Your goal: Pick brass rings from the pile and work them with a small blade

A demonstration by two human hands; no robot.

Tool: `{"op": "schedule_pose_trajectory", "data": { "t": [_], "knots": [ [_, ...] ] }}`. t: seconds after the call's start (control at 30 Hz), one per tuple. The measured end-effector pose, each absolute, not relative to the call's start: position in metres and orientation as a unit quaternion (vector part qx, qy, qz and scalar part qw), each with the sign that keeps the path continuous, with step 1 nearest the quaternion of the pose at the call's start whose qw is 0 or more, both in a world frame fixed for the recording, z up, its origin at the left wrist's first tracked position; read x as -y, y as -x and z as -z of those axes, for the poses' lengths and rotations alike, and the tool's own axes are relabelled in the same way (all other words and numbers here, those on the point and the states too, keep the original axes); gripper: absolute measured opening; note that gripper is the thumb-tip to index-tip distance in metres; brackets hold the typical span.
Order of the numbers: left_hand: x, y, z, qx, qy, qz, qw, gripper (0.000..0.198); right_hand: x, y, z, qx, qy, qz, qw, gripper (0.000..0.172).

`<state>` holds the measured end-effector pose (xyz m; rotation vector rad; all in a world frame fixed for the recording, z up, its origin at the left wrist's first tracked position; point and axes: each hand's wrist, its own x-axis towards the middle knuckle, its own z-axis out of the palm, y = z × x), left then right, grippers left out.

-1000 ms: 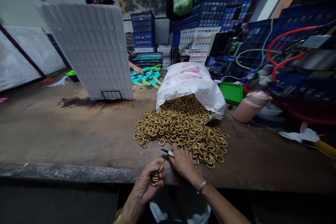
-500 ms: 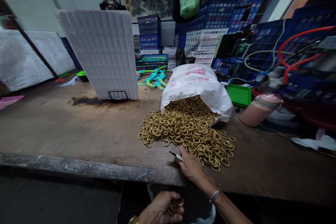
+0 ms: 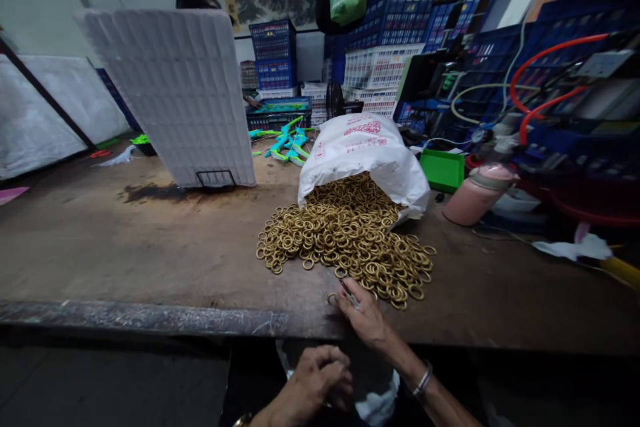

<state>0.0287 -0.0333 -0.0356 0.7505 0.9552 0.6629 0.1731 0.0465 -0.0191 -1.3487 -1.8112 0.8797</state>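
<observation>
A heap of brass-coloured rings spills from the mouth of a white sack onto the table. At the heap's near edge, my right hand is closed around a small knife with a dark blade and a pale handle. A single ring is at its fingertips; whether it is pinched or only touched I cannot tell. Below the table edge, my left hand is closed with its back turned up. What lies inside its fingers is hidden.
A white ribbed panel stands in a black wire holder on the left. Turquoise and green toy bows lie behind the sack. To the right are a green tray and a pink bottle. White plastic hangs below the table edge.
My left hand has turned over, hiding the several rings that showed in its fingers. In my right hand the knife has swung to point up, and a single ring has come to its fingertips.
</observation>
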Motion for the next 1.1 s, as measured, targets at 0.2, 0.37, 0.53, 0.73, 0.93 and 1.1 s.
{"op": "schedule_pose_trajectory", "data": {
  "t": [0.2,0.37,0.53,0.73,0.93,1.1],
  "knots": [
    [0.005,-0.024,0.003,-0.563,-0.372,-0.444,0.589,0.047,-0.036,-0.171,0.005,0.711,0.49,-0.37,0.342,0.024],
    [-0.007,-0.024,0.001,-0.527,-0.397,-0.421,0.622,0.035,-0.033,-0.167,0.008,0.695,0.485,-0.404,0.343,0.026],
    [-0.008,-0.025,0.001,-0.529,-0.409,-0.424,0.611,0.035,-0.035,-0.16,0.02,0.626,0.513,-0.481,0.338,0.029],
    [-0.009,-0.025,0.0,-0.531,-0.412,-0.43,0.603,0.037,-0.042,-0.151,0.024,0.59,0.526,-0.524,0.319,0.034],
    [-0.009,-0.02,0.01,-0.482,-0.393,-0.412,0.666,0.037,-0.042,-0.148,0.01,0.62,0.536,-0.461,0.341,0.025],
    [-0.008,-0.017,0.005,-0.459,-0.362,-0.43,0.687,0.032,-0.04,-0.146,0.005,0.611,0.517,-0.491,0.345,0.025]
  ]
}}
